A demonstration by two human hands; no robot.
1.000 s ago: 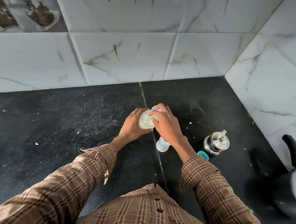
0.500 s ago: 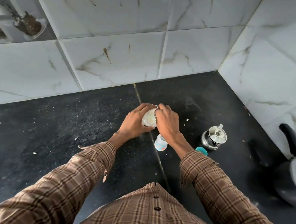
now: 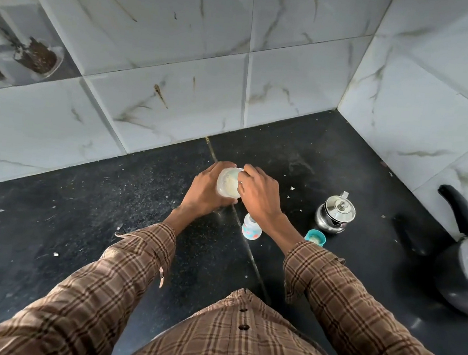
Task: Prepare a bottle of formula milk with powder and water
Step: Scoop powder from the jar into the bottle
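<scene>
Left hand (image 3: 205,191) grips open powder jar (image 3: 228,183), right hand (image 3: 257,192) fingers curled at its rim, contents unclear; baby bottle (image 3: 251,229) just behind jar on counter (image 3: 79,204), likely light, tippy—hold mid-body.

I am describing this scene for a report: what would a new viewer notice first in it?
First the two hands at the centre of the black counter: the left hand grips a small white jar of pale powder, and the right hand reaches in at its rim. Just below stands an open baby bottle, with a teal cap and a small steel pot to the right.
</scene>
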